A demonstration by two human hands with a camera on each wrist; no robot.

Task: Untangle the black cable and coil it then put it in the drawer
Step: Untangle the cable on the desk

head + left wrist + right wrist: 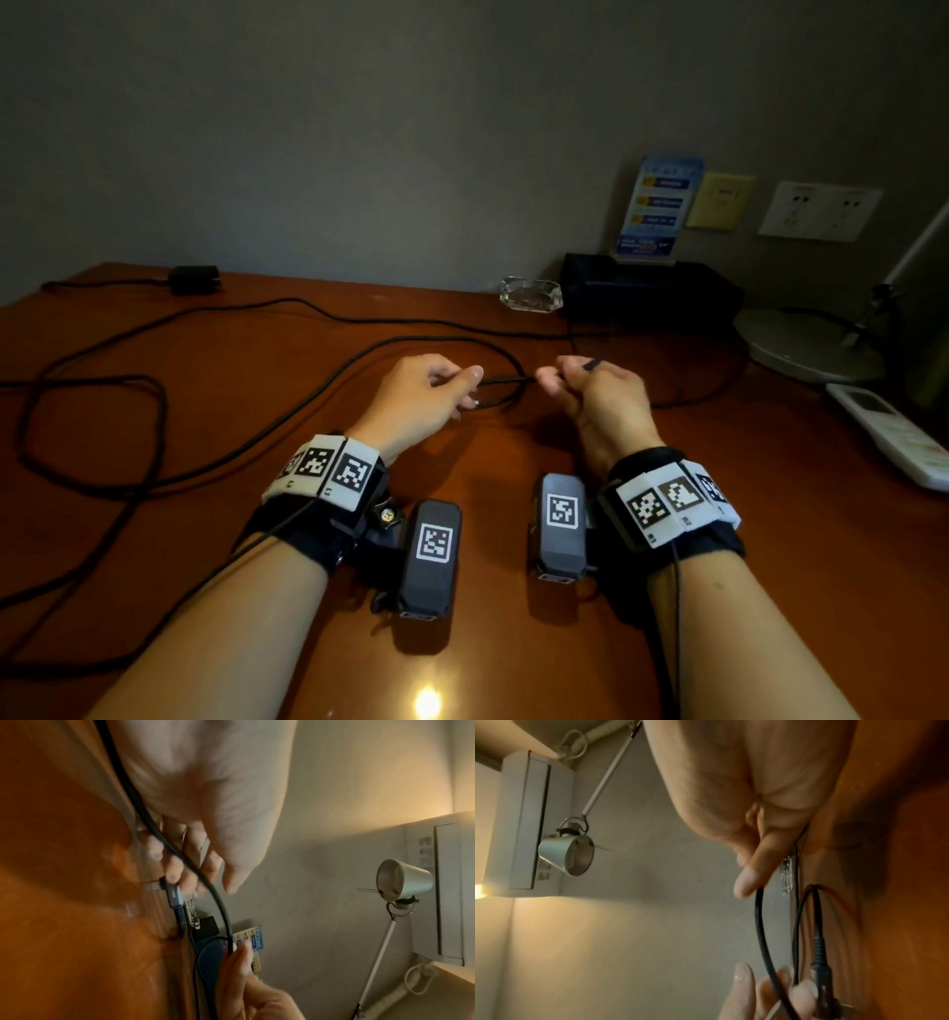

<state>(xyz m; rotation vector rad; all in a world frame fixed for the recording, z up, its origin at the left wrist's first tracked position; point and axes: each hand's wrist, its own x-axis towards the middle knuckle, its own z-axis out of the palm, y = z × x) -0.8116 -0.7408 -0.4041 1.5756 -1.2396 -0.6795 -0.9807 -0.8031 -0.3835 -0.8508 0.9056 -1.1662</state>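
Observation:
A long black cable [154,329] sprawls in loops over the brown desk [513,514], mostly on the left. Both hands hover mid-desk with a short taut stretch of it between them. My left hand [464,385] curls its fingers round the cable near its blue-grey plug [173,896], which pokes out below the fingers. My right hand [552,380] pinches the cable [761,933] between thumb and forefinger, and a small bend of it sticks out above the knuckles. No drawer is in view.
A black power adapter [194,280] lies at the back left. A glass ashtray [531,294], a black box [647,293] with a blue sign card, and a lamp base [806,344] stand at the back right. A white remote [893,437] lies at the right edge.

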